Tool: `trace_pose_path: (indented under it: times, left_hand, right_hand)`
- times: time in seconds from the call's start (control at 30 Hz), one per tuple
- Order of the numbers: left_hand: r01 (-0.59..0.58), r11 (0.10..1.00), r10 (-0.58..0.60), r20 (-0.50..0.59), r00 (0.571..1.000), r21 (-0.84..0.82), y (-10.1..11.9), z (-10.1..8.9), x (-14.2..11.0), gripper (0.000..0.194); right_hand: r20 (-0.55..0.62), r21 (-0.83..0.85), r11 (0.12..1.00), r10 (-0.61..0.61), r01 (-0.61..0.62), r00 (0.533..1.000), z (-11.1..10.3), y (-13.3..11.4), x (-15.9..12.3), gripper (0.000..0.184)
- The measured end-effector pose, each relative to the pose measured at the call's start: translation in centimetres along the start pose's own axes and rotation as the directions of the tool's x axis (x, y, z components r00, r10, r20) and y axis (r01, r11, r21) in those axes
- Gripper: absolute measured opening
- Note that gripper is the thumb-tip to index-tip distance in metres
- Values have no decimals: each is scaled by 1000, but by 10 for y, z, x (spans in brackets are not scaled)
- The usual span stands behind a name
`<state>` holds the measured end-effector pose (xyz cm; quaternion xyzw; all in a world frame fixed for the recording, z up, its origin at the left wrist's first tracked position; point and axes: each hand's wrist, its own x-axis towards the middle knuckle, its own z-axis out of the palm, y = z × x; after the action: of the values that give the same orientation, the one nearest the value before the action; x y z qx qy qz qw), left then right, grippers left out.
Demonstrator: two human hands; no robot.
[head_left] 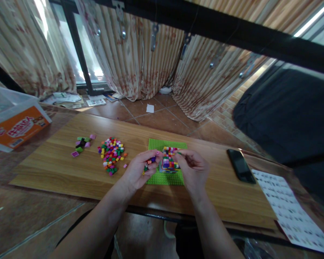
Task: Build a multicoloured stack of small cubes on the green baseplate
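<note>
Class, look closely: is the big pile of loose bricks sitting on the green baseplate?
No, the big pile of loose bricks lies on the wooden tabletop, left of the green baseplate.

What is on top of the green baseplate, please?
A multicoloured brick structure stands on the baseplate; whatever lies beneath it or behind the left hand and right hand is covered.

Forearms are bare — legwear looks black.
</note>
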<state>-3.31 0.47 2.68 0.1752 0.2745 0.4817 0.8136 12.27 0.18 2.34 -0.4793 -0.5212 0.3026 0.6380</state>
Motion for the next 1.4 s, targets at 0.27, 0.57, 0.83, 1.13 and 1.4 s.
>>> trace_pose_path:
  times: [0.27,0.57,0.83,1.13,1.4]
  left_hand:
    - [3,1000,-3,-36,999,-14,0,-1,2,11]
    - [-6,1000,7,-59,998,21,-1,-3,3,12]
    - [-13,1000,13,-60,998,13,-2,-4,4,12]
    - [-6,1000,9,-78,997,30,-1,-1,2,13]
    - [-11,999,14,-78,997,32,-2,-2,2,12]
  right_hand:
    - [-44,-84,994,61,-64,997,-4,2,8,16]
    - [5,-112,994,5,-4,1000,-6,7,9,14]
    - [-43,-152,986,-73,66,996,-12,13,10,14]
    - [36,-187,980,-64,69,997,-11,13,11,21]
    - [-85,-135,991,-8,-3,996,-10,11,12,10]
